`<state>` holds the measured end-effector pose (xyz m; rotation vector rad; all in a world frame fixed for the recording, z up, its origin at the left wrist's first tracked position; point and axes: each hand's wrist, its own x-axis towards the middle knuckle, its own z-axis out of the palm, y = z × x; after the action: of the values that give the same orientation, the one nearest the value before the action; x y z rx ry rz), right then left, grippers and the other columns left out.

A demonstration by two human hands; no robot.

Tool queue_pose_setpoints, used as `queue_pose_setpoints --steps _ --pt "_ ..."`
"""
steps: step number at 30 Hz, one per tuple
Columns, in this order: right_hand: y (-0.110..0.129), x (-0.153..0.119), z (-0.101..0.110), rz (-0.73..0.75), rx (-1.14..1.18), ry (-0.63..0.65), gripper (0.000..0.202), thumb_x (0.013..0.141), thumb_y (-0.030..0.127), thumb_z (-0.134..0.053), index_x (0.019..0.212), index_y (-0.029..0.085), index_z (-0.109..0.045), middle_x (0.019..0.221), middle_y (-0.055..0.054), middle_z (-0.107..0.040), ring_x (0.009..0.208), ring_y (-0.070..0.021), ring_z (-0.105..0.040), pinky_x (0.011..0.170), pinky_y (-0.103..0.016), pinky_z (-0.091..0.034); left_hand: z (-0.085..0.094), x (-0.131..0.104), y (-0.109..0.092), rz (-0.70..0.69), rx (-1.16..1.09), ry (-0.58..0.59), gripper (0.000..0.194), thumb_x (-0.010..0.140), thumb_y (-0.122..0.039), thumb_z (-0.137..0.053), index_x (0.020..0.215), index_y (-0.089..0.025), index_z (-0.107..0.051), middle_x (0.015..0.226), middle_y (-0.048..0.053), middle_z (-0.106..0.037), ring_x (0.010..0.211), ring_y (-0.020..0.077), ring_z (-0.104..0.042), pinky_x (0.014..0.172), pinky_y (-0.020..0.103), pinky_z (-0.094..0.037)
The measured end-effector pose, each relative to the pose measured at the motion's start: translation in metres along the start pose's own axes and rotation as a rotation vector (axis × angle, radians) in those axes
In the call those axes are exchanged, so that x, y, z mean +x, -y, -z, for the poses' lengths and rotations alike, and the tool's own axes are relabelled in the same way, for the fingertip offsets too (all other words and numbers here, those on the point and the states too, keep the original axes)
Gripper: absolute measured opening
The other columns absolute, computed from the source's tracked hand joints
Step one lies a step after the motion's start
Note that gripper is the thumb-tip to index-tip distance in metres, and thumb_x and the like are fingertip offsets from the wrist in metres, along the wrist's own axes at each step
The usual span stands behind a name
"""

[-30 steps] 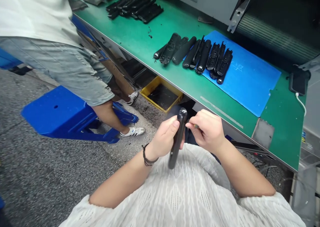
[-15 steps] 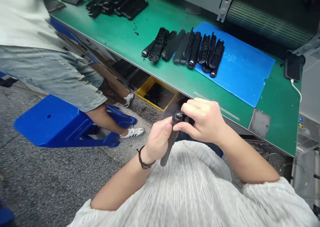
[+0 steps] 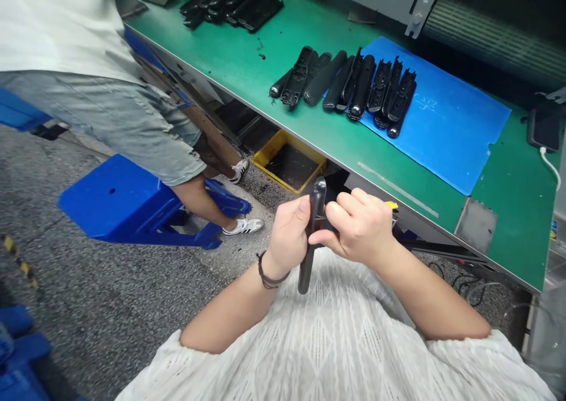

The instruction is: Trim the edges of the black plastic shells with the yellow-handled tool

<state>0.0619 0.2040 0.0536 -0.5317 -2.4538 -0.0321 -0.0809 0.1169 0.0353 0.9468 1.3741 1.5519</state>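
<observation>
The black part [image 3: 305,274] is located between the two hands, in front of the white top [image 3: 327,330] and short of the bench edge. Its long axis runs steeply, with the glossy rounded end uppermost and the lower end tilted slightly toward the left hand's side.

Left hand [image 3: 289,236]: closed around the part from its left side, with the thumb along the upper half. The part projects above and below the grip.

Right hand [image 3: 361,227]: positioned on the opposite side of the part. The fingers are curled inward; the thumb extends to the part at about mid-length. A thin edge shows between the fingers and the part, and a yellow tip [image 3: 391,204] shows beyond the knuckles. Whether the hand grips this item cannot be told.

Surroundings: the green bench [image 3: 225,59] carries a row of similar black pieces [image 3: 325,78], its right portion lying on the blue sheet [image 3: 446,124]. A second group of black pieces [image 3: 230,3] lies farther along the bench. A grey plate [image 3: 476,224] lies at the near edge; a phone [image 3: 543,128] with a white cable [image 3: 550,168] lies at the right end. A yellow bin [image 3: 266,170] is below bench level. A person [image 3: 62,29] stands by a blue stool [image 3: 110,197] at left.
</observation>
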Motion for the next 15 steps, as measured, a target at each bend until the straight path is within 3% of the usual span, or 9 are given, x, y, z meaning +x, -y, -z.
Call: queue_pose_setpoints --steps 15 --pt "0.03 -0.026 -0.014 0.014 0.15 0.114 0.067 0.102 0.075 -0.037 0.067 0.021 -0.054 0.065 -0.001 -0.048 0.063 -0.016 -0.031 0.058 -0.034 -0.019 -0.007 0.033 -0.024 0.103 -0.265 -0.193 0.064 0.093 -0.08 -0.05 0.064 -0.023 -0.044 0.048 -0.005 -0.031 0.038 0.0094 -0.032 0.035 0.026 -0.026"
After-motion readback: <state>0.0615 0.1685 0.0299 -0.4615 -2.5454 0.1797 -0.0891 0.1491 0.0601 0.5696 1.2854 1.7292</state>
